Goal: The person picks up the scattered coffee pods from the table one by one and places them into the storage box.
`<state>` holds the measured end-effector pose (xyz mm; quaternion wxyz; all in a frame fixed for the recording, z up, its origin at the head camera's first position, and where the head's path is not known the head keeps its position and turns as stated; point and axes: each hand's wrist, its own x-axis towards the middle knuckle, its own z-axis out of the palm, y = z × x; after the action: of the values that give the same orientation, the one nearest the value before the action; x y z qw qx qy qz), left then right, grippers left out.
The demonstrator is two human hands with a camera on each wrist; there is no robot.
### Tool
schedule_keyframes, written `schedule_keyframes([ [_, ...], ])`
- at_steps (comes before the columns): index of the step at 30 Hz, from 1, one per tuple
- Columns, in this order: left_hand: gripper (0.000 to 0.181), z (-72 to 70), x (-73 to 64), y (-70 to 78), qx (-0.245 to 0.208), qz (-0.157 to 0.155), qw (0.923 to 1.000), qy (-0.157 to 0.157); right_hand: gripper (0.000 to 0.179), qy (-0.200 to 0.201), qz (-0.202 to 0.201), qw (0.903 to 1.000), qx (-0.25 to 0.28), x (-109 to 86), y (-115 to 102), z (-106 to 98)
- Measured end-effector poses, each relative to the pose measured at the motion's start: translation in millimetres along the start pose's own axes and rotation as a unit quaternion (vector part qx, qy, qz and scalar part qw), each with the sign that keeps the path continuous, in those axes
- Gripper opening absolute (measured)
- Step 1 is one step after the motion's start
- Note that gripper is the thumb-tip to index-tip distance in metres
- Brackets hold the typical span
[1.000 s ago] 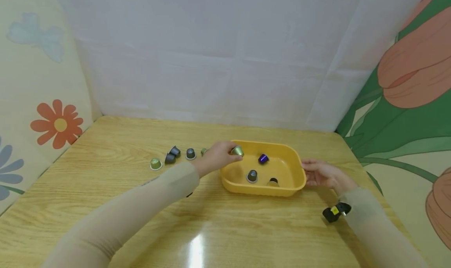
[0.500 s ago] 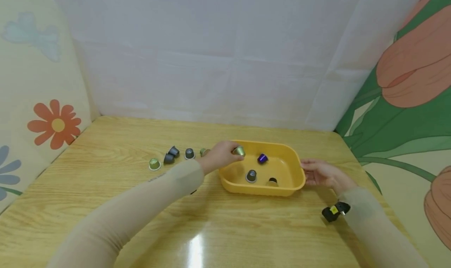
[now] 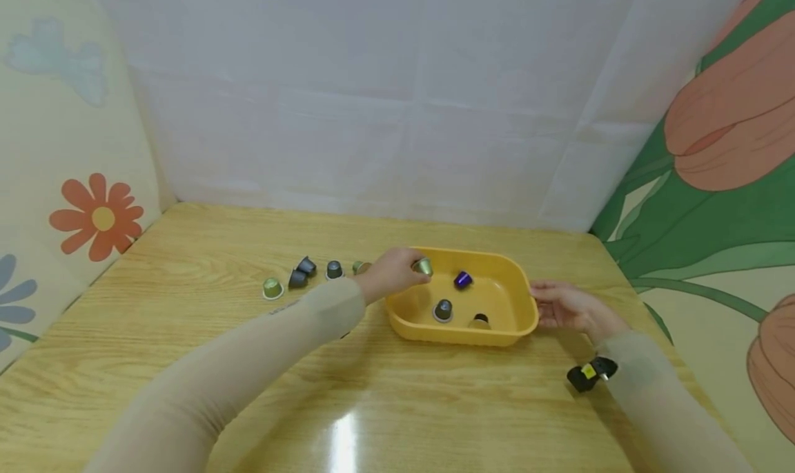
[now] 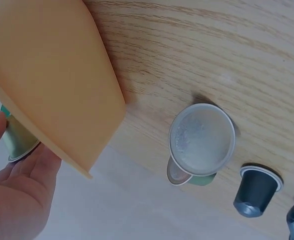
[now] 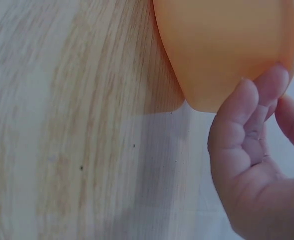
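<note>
In the head view my left hand (image 3: 393,275) pinches a green coffee capsule (image 3: 424,266), tilted, above the left end of a yellow tub (image 3: 397,329). The left wrist view shows this capsule (image 4: 18,138) between thumb and fingers, partly behind the tub wall. My right hand (image 3: 568,307) holds the tub's right end, its curled fingers against the outer wall (image 5: 221,50). Inside the tub lie a purple capsule (image 3: 462,280), a dark grey capsule (image 3: 444,310) and a black-topped capsule (image 3: 481,318), the last half hidden by the front wall.
Left of the tub, more capsules are on the wooden table (image 3: 267,376): a green capsule (image 3: 272,288), two touching dark capsules (image 3: 302,273), another dark capsule (image 3: 334,270) and a green one (image 3: 358,268) partly behind my left hand. A white sheet (image 3: 373,114) hangs behind.
My left hand with the green capsule has shifted very slightly right over the tub. The right hand, the tub and the capsules inside look unchanged.
</note>
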<state>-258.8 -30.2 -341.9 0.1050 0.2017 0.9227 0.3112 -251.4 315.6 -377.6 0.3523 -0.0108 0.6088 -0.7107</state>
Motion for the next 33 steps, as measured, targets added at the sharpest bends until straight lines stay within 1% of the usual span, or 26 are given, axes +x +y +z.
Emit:
schedule_keyframes([
  [7,0.047,-1.7,-1.0,3.2,-0.005,-0.02,0.9998,-0.004,0.025,0.001,-0.001,1.0,-0.003,0.1,1.1,0.4],
  [12,0.047,-1.6,-1.5,2.6,-0.001,-0.016,0.9999,-0.002,0.025,0.004,-0.001,1.0,-0.005,0.0,0.8,1.2],
  [16,0.045,-2.3,-5.5,1.4,-0.015,-0.003,0.9999,0.004,0.026,0.001,-0.001,1.0,-0.005,-0.2,0.1,1.5],
  [25,0.047,-8.1,-20.7,-3.9,-0.074,0.007,0.9971,0.015,0.025,0.014,0.006,0.9998,-0.014,-0.3,-0.3,1.6],
  [28,0.047,-10.5,-25.3,-6.6,-0.084,0.011,0.9962,0.021,0.024,0.017,0.008,0.9997,-0.017,-0.4,-0.3,1.5],
  [33,0.046,-14.2,-34.3,-10.4,-0.087,0.017,0.9954,0.037,0.023,0.018,0.008,0.9996,-0.02,0.2,0.0,1.7],
])
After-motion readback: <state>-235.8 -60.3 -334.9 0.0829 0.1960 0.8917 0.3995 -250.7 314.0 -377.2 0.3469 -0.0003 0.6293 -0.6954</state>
